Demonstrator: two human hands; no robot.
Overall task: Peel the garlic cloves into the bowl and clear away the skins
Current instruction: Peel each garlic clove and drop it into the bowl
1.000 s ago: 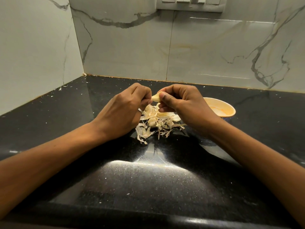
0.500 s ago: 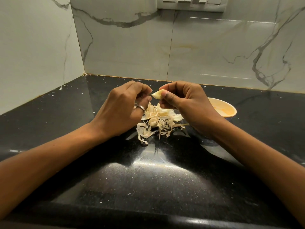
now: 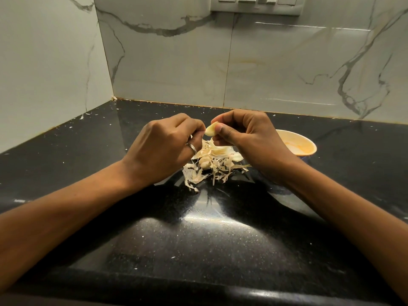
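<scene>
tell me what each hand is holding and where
The right hand pinches a garlic clove by its right end. The left hand curls beside the clove's tip; its hold unclear.

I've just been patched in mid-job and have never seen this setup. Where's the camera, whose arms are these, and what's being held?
There is no machine here. A person works with bare hands, and the one camera sits on their head, looking forward and down. The right hand pinches a garlic clove in its fingers. The left hand, wearing a ring, is curled close to the clove's tip; I cannot tell whether it pinches skin. Below them a pile of skins lies on the black counter, with a bowl to the right.
</scene>
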